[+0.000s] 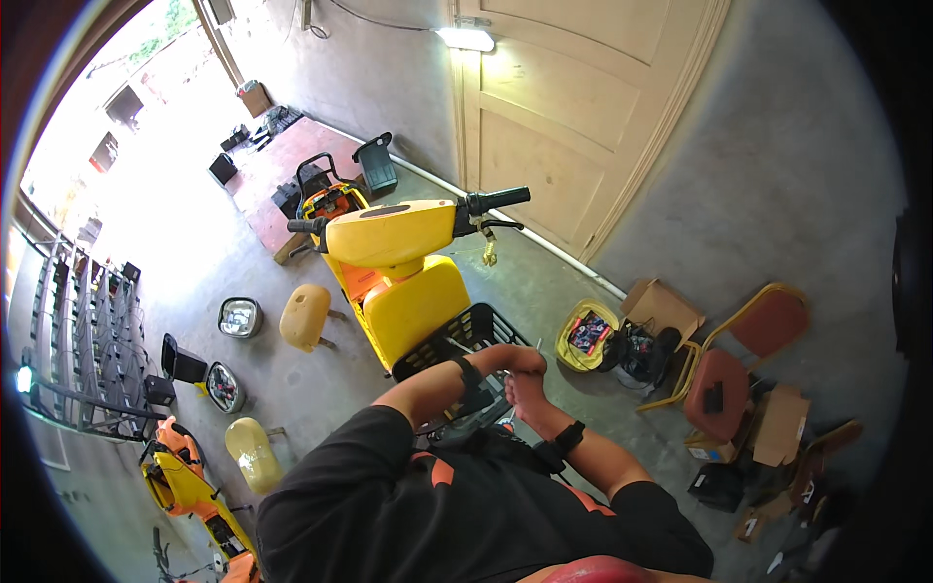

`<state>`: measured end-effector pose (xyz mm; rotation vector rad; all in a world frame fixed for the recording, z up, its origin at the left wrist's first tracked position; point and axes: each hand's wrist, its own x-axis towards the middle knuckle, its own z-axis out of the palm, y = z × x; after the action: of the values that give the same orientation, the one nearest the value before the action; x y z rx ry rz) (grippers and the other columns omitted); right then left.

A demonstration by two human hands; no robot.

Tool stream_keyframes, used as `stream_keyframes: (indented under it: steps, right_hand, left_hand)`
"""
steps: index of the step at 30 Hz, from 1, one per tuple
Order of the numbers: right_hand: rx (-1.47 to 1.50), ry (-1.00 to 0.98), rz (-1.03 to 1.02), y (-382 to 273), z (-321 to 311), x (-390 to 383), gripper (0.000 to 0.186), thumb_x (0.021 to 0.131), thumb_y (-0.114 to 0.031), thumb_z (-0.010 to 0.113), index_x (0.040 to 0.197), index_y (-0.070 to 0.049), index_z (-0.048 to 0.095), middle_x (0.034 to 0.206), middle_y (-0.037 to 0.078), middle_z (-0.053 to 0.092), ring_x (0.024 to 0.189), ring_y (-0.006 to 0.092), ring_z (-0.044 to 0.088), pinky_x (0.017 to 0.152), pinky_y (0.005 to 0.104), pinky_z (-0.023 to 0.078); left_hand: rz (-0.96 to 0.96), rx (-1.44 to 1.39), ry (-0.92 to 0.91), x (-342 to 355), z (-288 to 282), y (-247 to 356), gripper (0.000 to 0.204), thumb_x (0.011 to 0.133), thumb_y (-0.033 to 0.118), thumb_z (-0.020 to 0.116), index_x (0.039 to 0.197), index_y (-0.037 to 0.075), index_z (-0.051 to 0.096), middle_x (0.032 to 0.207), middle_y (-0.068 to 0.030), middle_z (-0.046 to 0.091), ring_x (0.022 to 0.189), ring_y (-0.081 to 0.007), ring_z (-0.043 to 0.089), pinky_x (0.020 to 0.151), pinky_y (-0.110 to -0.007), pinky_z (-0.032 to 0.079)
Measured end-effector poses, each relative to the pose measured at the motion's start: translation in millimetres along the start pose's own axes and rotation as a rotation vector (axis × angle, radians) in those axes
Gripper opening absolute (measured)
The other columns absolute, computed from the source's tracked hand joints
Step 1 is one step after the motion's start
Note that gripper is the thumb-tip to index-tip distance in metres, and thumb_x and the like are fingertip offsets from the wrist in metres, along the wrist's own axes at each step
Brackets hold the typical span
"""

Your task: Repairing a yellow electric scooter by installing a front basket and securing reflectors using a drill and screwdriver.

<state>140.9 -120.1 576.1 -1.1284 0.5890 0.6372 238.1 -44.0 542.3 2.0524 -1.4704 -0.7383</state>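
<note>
My left hand and my right hand are close together, one just beyond the other, at the near right edge of a black plastic basket. Both have their fingers curled closed. A thin metallic tip sticks up beside my left hand; what either hand grips is hidden. The basket is on the near end of a yellow scooter. Another thin rod lies across the basket. Beyond it are the scooter's yellow handlebar cover and a black grip with a brake lever.
To the right stand a yellow tub with parts, an open cardboard box and a red-brown chair. At left are scooter seats, lamp-like units, a metal rack and another yellow-orange scooter. A door is behind.
</note>
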Motion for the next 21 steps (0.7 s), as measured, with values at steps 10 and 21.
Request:
stream_keyframes:
  steps: [10, 21]
  right_hand:
    - [-0.445, 0.023, -0.364, -6, -2, 16, 0.024, 0.090, -0.027, 0.044, 0.070, -0.014, 0.044, 0.052, 0.000, 0.042, 0.037, 0.0100, 0.038, 0.031, 0.0264, 0.025]
    - [0.083, 0.081, -0.030, 18, 2, 2, 0.022, 0.086, -0.030, 0.050, 0.072, -0.018, 0.039, 0.047, -0.005, 0.031, 0.033, 0.0080, 0.027, 0.034, 0.0248, 0.018]
  left_hand:
    - [-0.551, -1.176, 0.632, -24, -39, 71, 0.055, 0.086, 0.042, 0.051, 0.094, -0.011, 0.060, 0.077, -0.0190, 0.067, 0.073, -0.0212, 0.065, 0.072, -0.029, 0.049]
    - [-0.771, -0.734, 0.361, -15, -29, 78, 0.030, 0.068, 0.022, 0.055, 0.071, -0.005, 0.067, 0.077, -0.0235, 0.065, 0.076, -0.0333, 0.065, 0.071, -0.038, 0.050]
